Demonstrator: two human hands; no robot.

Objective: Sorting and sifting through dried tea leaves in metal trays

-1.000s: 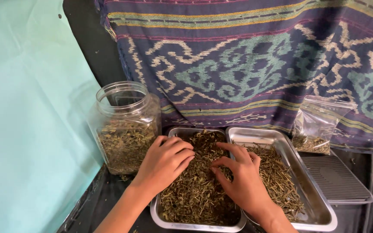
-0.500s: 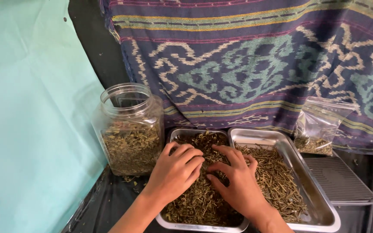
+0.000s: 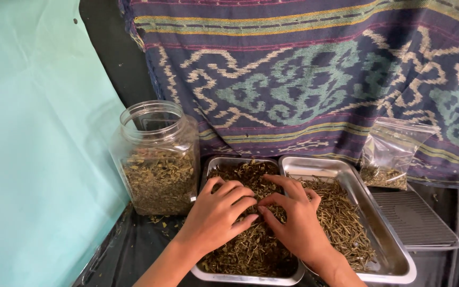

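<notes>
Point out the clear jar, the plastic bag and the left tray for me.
Jar (image 3: 158, 159), head view, on its clear front wall.
Bag (image 3: 391, 154), head view, on its middle.
Left tray (image 3: 224, 162), head view, on its far rim.

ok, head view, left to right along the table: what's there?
Teal sheet → clear jar of dried herbs → left tray of dried leaves → right tray of stems → clear bag. Both hands sit in the left tray.

Left hand (image 3: 216, 212) now further into the dried herbs (image 3: 251, 250), fingertips against the right hand (image 3: 293, 218).
</notes>
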